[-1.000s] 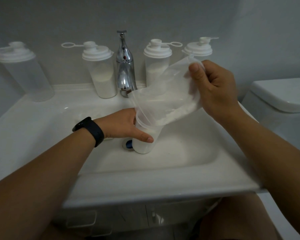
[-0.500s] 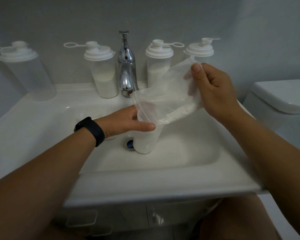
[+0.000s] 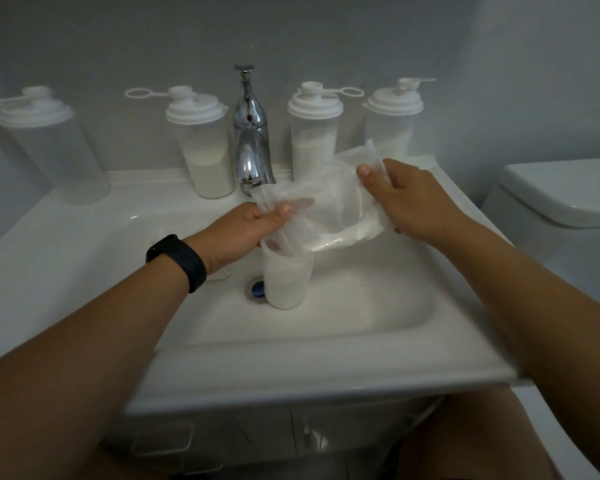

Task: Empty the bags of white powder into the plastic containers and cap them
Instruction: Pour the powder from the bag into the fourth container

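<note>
Bag of white powder [image 3: 329,216] held across the basin between both hands, lying nearly level, mouth end to the left, powder gathered in the lower right part. Left hand [image 3: 246,230] pinching the mouth end, thumb on top, grip clamped on the plastic; black wristband [image 3: 176,263] on that wrist. Right hand [image 3: 409,199] clamped on the opposite end, thumb pressed on the near face, fingers curled behind. Directly beneath the bag's left portion, open plastic container [image 3: 284,278], uncapped, upright in the sink [image 3: 361,323] just beside the drain [image 3: 255,289], white powder inside (level hard to judge through the cloudy wall). Bag's lower edge touching or just over the container's rim; cannot tell which. Neither hand on the container.

Along the back of the surface, four capped containers: far-left one [image 3: 49,150] looking clear inside, second [image 3: 205,147] left of the chrome tap [image 3: 250,133] partly filled with powder, third [image 3: 314,133] right of the tap also partly filled, fourth [image 3: 394,119] partly hidden behind the bag. Toilet cistern [image 3: 561,195] at the right edge.
</note>
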A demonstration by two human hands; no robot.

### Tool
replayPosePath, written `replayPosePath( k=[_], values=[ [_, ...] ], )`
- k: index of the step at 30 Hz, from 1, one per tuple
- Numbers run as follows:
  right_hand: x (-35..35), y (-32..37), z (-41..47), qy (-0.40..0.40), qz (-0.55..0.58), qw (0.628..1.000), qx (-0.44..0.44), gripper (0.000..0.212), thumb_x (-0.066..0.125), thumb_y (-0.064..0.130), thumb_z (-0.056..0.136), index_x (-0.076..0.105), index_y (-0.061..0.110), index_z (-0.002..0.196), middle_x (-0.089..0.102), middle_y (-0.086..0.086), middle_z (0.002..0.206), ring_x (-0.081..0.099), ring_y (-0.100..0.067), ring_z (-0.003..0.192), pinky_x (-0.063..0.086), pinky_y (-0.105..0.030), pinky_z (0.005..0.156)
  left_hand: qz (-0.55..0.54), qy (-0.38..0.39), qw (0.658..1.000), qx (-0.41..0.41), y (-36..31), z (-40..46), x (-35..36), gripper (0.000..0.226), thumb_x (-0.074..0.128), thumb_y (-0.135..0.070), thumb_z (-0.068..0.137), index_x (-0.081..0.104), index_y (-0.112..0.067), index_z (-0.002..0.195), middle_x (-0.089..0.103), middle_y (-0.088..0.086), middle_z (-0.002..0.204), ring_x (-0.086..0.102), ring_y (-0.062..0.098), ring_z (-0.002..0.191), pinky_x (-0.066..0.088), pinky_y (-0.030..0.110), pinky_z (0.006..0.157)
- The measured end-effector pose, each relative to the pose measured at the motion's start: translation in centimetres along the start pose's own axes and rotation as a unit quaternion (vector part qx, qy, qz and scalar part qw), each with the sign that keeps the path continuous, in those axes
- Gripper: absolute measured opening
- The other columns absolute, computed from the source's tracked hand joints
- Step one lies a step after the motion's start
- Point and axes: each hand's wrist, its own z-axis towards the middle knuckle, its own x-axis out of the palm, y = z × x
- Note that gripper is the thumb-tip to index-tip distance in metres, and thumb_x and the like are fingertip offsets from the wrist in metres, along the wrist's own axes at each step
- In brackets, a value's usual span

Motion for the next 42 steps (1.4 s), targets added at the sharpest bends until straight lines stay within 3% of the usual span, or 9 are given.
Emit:
replayPosePath(
  k=[2, 6, 10, 16, 25, 31, 35, 38, 42],
  values=[
    [0.0, -0.1, 0.2, -0.012, -0.007, 1.0, -0.003, 0.062, 0.04, 0.067, 0.099, 0.066, 0.011, 0.103, 0.071, -0.006, 0.097, 0.067, -0.024, 0.089, 0.053, -0.043, 0.085, 0.015, -0.024, 1.0, 0.008, 0.0, 0.1, -0.2, 0.044, 0.046, -0.051, 0.097, 0.062, -0.041, 0.137, 0.065, -0.018, 0.138, 0.061, 0.002, 0.125, 0.05, 0.029, 0.107],
    [0.2, -0.1, 0.4, -0.028, 0.031, 0.999, -0.019, 0.054, 0.049, 0.057, 0.101, 0.064, 0.005, 0.1, 0.07, -0.012, 0.095, 0.064, -0.029, 0.088, 0.046, -0.032, 0.071, 0.04, -0.058, 0.997, 0.019, 0.3, 0.2, -0.5, 0.038, 0.044, -0.053, 0.1, 0.064, -0.047, 0.133, 0.065, -0.019, 0.136, 0.061, 0.001, 0.124, 0.05, 0.025, 0.104],
    [0.3, -0.1, 0.4, -0.068, 0.056, 0.995, -0.039, 0.052, 0.054, 0.052, 0.101, 0.062, 0.0, 0.097, 0.067, -0.017, 0.091, 0.06, -0.03, 0.082, 0.041, -0.032, 0.068, 0.018, -0.077, 0.997, 0.016, 0.4, 0.3, -0.3, 0.035, 0.046, -0.043, 0.105, 0.068, -0.033, 0.13, 0.071, -0.013, 0.127, 0.066, 0.003, 0.118, 0.052, 0.02, 0.097],
    [0.4, 0.0, 0.5, -0.103, 0.07, 0.99, -0.065, 0.046, 0.056, 0.045, 0.102, 0.061, 0.003, 0.085, 0.059, -0.002, 0.071, 0.049, -0.006, 0.063, 0.039, -0.023, 0.061, -0.037, -0.031, 0.999, -0.01, 0.7, 0.3, -0.5, 0.054, 0.051, -0.05, 0.095, 0.066, -0.018, 0.136, 0.07, -0.004, 0.132, 0.065, 0.013, 0.123, 0.047, 0.034, 0.111],
    [0.2, 1.0, -0.1, -0.165, 0.097, 0.974, -0.118, 0.041, 0.06, 0.036, 0.102, 0.061, 0.001, 0.081, 0.06, -0.009, 0.069, 0.048, -0.007, 0.063, 0.035, -0.012, 0.057, -0.055, -0.046, 0.997, -0.003, 1.1, 0.5, -0.6, 0.055, 0.053, -0.047, 0.092, 0.065, -0.014, 0.135, 0.072, 0.001, 0.129, 0.067, 0.016, 0.121, 0.049, 0.037, 0.11],
    [0.3, 1.2, -0.3, -0.179, 0.108, 0.969, -0.129, 0.04, 0.062, 0.034, 0.102, 0.064, -0.001, 0.082, 0.064, -0.018, 0.074, 0.052, -0.019, 0.065, 0.036, -0.016, 0.057, -0.099, -0.035, 0.994, -0.004, 1.6, 0.8, -1.0, 0.051, 0.062, -0.044, 0.097, 0.065, -0.009, 0.134, 0.071, 0.006, 0.131, 0.066, 0.022, 0.124, 0.05, 0.039, 0.108],
    [0.3, 1.0, -0.1, -0.174, 0.106, 0.97, -0.132, 0.042, 0.062, 0.037, 0.101, 0.066, -0.001, 0.084, 0.066, -0.018, 0.077, 0.056, -0.025, 0.069, 0.041, -0.028, 0.061, -0.106, -0.037, 0.994, 0.002, 1.6, 0.8, -1.3, 0.051, 0.064, -0.04, 0.095, 0.064, -0.007, 0.133, 0.071, 0.007, 0.131, 0.065, 0.024, 0.124, 0.053, 0.034, 0.103],
    [0.1, 1.1, 0.0, -0.179, 0.129, 0.968, -0.122, 0.039, 0.065, 0.039, 0.099, 0.067, 0.003, 0.084, 0.067, -0.011, 0.076, 0.055, -0.023, 0.064, 0.043, -0.032, 0.062, -0.118, -0.039, 0.992, 0.009, 1.6, 0.8, -1.2, 0.048, 0.059, -0.034, 0.091, 0.065, -0.007, 0.13, 0.072, 0.007, 0.128, 0.067, 0.022, 0.121, 0.054, 0.029, 0.098],
    [-0.3, 1.3, -0.2, -0.139, 0.189, 0.966, -0.108, 0.016, 0.07, 0.035, 0.096, 0.07, 0.029, 0.082, 0.064, 0.012, 0.07, 0.055, -0.01, 0.065, 0.046, -0.028, 0.062, -0.14, -0.049, 0.989, 0.013, 1.7, 0.9, -1.3, 0.03, 0.06, -0.03, 0.089, 0.077, -0.02, 0.112, 0.077, -0.001, 0.117, 0.07, 0.017, 0.114, 0.056, 0.024, 0.09]
  ],
)
